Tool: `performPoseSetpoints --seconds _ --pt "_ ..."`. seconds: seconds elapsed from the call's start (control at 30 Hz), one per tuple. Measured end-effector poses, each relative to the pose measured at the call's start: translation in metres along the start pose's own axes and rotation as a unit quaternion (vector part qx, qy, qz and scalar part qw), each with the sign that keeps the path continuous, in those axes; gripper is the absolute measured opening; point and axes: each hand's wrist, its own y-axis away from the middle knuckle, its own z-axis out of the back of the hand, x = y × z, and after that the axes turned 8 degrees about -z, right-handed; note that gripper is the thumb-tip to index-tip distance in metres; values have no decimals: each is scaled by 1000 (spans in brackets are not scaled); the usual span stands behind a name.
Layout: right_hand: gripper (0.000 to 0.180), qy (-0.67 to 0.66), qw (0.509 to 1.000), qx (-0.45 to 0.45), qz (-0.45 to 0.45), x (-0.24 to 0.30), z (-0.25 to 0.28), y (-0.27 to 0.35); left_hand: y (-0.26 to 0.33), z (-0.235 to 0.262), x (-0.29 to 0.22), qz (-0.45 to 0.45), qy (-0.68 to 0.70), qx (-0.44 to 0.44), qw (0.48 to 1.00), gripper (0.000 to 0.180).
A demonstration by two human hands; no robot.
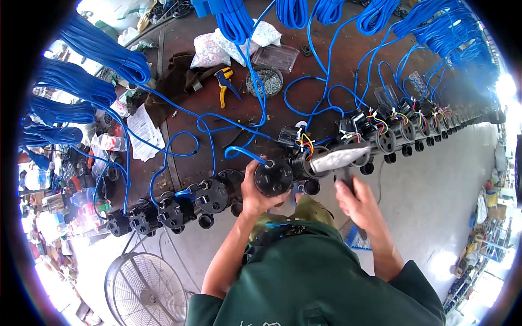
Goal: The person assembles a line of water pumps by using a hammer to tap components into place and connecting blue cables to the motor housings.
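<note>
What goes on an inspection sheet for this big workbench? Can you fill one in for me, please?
Surface: reddish-brown tabletop, marked and worn-looking.
Job's things: black round unit; hammer; more black units along the table edge.
Clutter: white bags, yellow-and-blue pliers, papers.
Hands: left hand cupped around the black round unit; right hand gripping the hammer's handle.
Cables: blue cables, some bundled, some looping across the tabletop.
Surroundings: floor fan, pale floor.
</note>
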Motion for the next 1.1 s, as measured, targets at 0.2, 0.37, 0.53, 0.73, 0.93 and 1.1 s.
performPoseSetpoints --seconds 0.2,0.37,0.53,0.73,0.93,1.1 --pt "26 308 903 -119 276 37 -34 9 -4 -3 -6 -70 -52 -29 996 99" --pt "32 404 888 18 217 52 -42 -3 -4 2 -12 -97 -106 -37 989 104" --pt "35 360 842 6 402 77 -71 18 0 -1 7 -51 -30 -13 998 103" --pt "30 417 880 36 225 61 -62 -26 -8 3 -3 -60 -67 -40 995 102" --pt "17 268 904 -82 324 75 -31 19 -6 1 -11 -92 -115 -54 988 95" --pt "31 470 841 -74 257 15 -27 -35 -4 4 -9 -93 -106 -42 989 97"
